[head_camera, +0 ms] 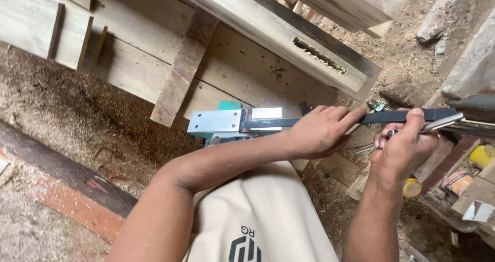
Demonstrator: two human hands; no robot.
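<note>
Steadying a long dark flat metal blade (392,116) across the lap, the left hand (319,132) pressed fingers on it while the right hand (405,146), clamped round a slim silver tool (438,123), seemingly worked its edge, needing careful strokes next.

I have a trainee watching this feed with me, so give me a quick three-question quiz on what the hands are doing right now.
1. True or false: the left hand rests on the dark flat bar.
2. What does the right hand grip? A) a slim metal tool B) a hammer C) a paintbrush
3. Which part sits at the bar's far left end?

Key:
1. True.
2. A: the slim metal tool, laid along the bar.
3. The shiny metal plate.
</note>
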